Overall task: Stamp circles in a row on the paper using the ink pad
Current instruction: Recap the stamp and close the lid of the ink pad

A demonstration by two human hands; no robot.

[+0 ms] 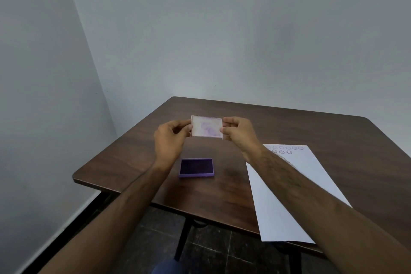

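Hands reach forward above the table (133, 151), both arms stretched out from the near edge. Left hand (170, 139) pinches the left end of a pale lid (206, 126), and right hand (239, 132) pinches its right end, holding it in the air with its purple-smeared inner face turned toward the camera. Below it, the open ink pad (196, 167) lies flat on the table, its tray filled with dark purple ink. Paper (287, 184) lies to the right, partly under the right forearm, with small stamped circles (288, 147) in 2 rows at its far end.
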